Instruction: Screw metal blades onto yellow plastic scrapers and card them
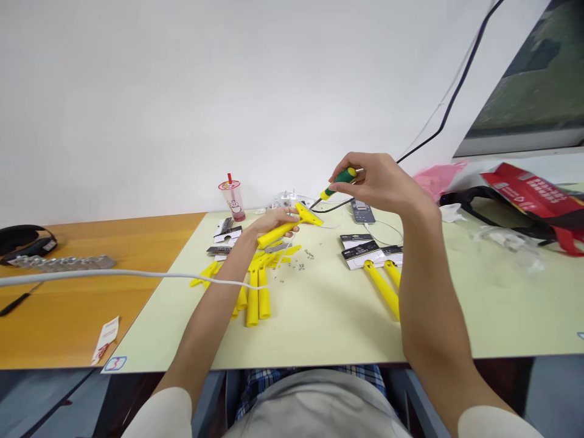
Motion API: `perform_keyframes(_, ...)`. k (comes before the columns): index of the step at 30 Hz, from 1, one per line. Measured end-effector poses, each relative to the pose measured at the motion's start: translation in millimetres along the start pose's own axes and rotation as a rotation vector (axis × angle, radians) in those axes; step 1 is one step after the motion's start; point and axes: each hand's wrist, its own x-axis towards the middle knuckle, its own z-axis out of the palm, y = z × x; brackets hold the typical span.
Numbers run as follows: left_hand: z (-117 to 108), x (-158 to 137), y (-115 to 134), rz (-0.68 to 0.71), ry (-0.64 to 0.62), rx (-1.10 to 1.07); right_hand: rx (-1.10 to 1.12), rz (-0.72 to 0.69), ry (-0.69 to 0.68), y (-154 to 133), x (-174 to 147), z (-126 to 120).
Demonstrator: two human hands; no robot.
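My left hand (272, 220) is closed around a yellow scraper (281, 232), holding it above the table with its wide head to the right. In my right hand (371, 176) is a green and yellow screwdriver (340, 181), pointing down and left. Its tip is at the scraper head; whether it sits in a screw is too small to tell. Below my left hand lies a pile of yellow scraper handles (253, 298). Small metal screws (301, 266) are scattered beside it. Near my right forearm are scrapers (382, 289) with black-and-white packaged blades or cards (364, 252) at their heads.
A drink cup (233, 199) with a red straw stands at the back. Behind my right hand lies a phone (362, 212) on a cable. A red bag (536, 198) is at the right. A white cable (137, 274) crosses the view at left, near headphones (27, 243).
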Motion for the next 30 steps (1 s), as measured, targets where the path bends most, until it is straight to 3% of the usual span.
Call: perform_keyframes(30, -6.3, -4.8, 6.2, 0.019, 0.008, -0.056, 0.006, 0.003, -0.064, 6.7, 1.9, 2.0)
